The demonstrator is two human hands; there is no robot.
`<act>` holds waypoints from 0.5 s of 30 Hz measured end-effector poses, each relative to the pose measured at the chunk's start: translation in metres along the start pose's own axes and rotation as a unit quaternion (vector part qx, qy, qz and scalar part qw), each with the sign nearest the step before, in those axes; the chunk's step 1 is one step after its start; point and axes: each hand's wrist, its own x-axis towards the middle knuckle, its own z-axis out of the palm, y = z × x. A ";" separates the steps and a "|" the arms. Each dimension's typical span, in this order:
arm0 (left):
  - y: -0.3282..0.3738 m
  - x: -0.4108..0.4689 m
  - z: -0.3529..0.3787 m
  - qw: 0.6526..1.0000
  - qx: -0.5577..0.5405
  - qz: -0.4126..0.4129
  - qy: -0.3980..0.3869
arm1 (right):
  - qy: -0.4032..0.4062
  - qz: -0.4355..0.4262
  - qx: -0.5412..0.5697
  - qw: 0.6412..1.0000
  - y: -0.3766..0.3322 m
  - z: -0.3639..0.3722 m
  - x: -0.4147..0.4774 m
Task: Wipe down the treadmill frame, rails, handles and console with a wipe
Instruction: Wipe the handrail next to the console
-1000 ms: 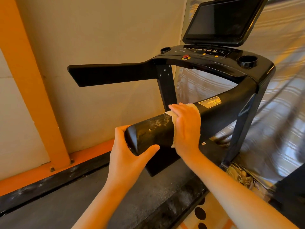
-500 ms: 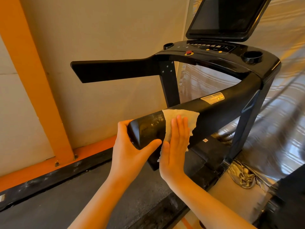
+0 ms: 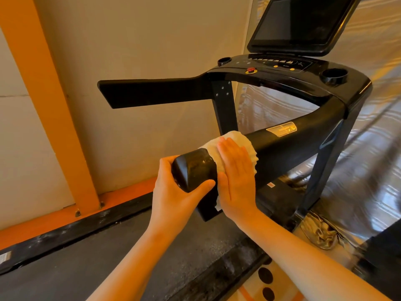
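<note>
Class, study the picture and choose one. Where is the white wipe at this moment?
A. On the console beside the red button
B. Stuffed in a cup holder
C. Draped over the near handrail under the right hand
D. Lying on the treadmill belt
C: the wipe is draped over the near handrail, pressed there by the flat right hand, while the left hand grips the rail's end.

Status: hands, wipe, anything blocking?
Left hand grips end of black treadmill handrail. Right hand flat, pressing white paper wipe onto that rail. No obstruction seen.
</note>
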 end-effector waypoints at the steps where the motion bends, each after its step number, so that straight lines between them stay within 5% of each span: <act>1: -0.001 0.001 0.000 1.000 0.000 0.000 -0.001 | -0.001 0.005 0.010 1.000 0.000 0.001 -0.002; 8: 0.000 0.001 -0.001 1.000 -0.014 -0.008 -0.015 | -0.114 0.048 0.072 0.990 0.012 -0.012 0.052; 15: 0.000 0.002 -0.002 1.000 0.001 0.001 -0.013 | -0.037 0.046 0.077 0.995 -0.003 -0.008 0.005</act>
